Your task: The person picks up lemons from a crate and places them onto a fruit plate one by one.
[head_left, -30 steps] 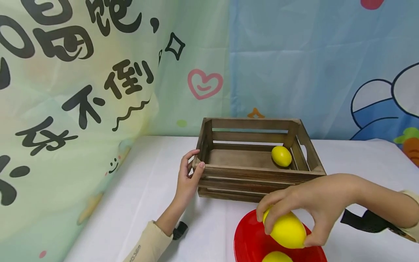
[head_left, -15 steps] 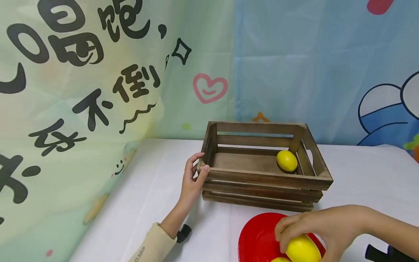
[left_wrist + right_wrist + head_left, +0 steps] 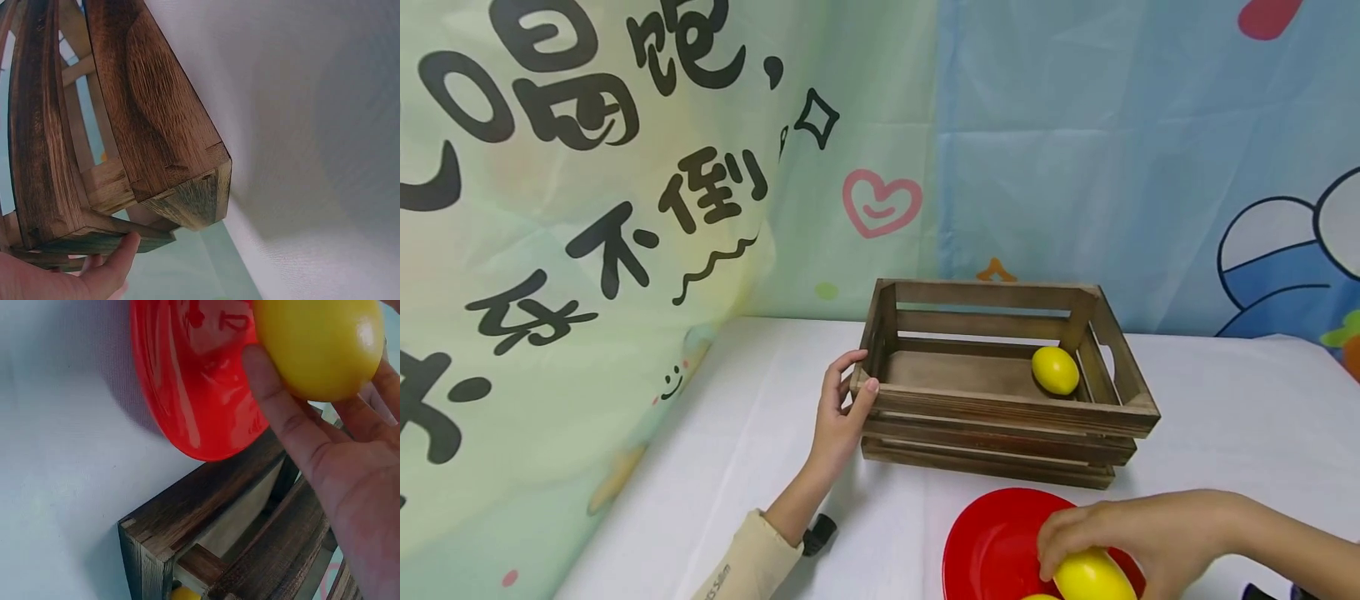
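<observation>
A brown slatted wooden crate [image 3: 985, 402] stands on the white-covered table, with one yellow lemon [image 3: 1055, 371] inside near its right end. My left hand [image 3: 841, 410] grips the crate's near left corner, thumb on the front top slat; the thumb [image 3: 119, 262] also shows at a slat in the left wrist view. Low in the head view, my right hand [image 3: 1150, 532] holds another lemon [image 3: 1093, 578] over the right part of a red plate [image 3: 992, 546]. In the right wrist view its fingers curl round that lemon [image 3: 319, 353]. A sliver of a further lemon [image 3: 1040, 597] shows beside it, mostly cut off.
The plate lies just in front of the crate. White cloth [image 3: 700, 492] covers the table. A printed fabric backdrop [image 3: 1037, 167] hangs behind and along the left side. A black strap [image 3: 818, 533] is by my left wrist.
My right hand has moved down and to the right in the head view, still holding the lemon, low over the plate. The left hand keeps its grip on the crate. The view shifted slightly.
</observation>
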Available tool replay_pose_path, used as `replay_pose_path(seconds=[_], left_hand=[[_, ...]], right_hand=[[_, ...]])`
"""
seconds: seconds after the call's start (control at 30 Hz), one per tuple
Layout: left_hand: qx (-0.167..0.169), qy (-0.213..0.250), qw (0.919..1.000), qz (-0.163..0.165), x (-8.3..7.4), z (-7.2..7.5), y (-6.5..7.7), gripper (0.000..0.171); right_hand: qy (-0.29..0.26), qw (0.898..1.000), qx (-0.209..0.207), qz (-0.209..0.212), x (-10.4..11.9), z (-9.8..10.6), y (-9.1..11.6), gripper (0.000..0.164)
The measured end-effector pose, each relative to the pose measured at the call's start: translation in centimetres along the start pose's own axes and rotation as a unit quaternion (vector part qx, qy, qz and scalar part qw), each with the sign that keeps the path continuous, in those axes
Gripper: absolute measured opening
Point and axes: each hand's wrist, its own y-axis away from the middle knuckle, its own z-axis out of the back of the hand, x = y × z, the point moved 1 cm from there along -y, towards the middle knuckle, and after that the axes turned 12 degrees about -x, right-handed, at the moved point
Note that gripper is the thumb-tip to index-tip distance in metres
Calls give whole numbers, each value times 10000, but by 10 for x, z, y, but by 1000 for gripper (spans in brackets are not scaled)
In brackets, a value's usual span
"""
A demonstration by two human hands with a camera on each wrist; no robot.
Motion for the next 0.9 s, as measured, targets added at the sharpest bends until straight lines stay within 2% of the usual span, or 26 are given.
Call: replay_pose_path(seconds=[0.13,0.4,0.67,0.9], left_hand=[[13,-1,10000,21,1,0,1,43],[17,-6,10000,9,0,-1,1,43],[-25,25,10000,12,0,0,0,43],[-9,50,10000,0,-1,0,1,43]], right_hand=[[50,10000,36,-31,-6,-4,1,48],[584,9982,64,-96,-14,-11,-1,37],[335,9991,103,-232,-16,-6,-3,41],[391,9983,-21,-432,-17,-6,-1,48]])
